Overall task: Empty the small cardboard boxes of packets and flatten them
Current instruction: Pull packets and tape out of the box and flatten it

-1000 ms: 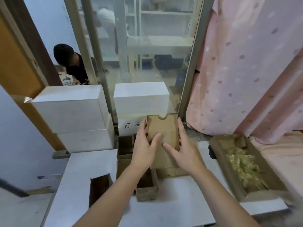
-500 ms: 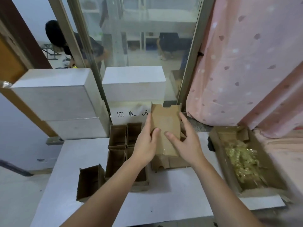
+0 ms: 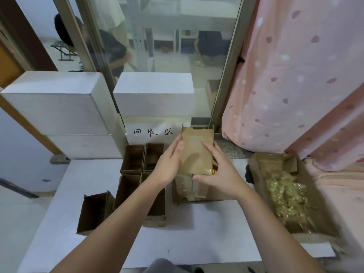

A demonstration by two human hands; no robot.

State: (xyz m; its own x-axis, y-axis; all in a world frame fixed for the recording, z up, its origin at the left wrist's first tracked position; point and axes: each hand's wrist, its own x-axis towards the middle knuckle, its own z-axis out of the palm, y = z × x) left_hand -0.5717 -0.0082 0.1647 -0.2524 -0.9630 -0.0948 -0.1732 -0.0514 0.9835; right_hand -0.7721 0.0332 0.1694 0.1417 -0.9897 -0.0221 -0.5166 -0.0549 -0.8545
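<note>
Head view: my left hand (image 3: pixel 169 168) and right hand (image 3: pixel 218 173) grasp a box (image 3: pixel 197 152) by its sides above the counter (image 3: pixel 189 237), probably squeezing it flat. Its long axis points to 12 o'clock, over the flattened pile (image 3: pixel 189 191); packets (image 3: pixel 286 196) lie at 3 o'clock.

brown box (image 3: pixel 197 150), pink spotted curtain (image 3: pixel 291 75)

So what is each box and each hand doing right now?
Held cardboard box: lifted, gripped from both sides.
Left hand: grips the box's left side.
Right hand: grips its right side and bottom edge.
Four grouped boxes: open.
Lone box: open.
Big tray box: holds yellow packets.
</note>
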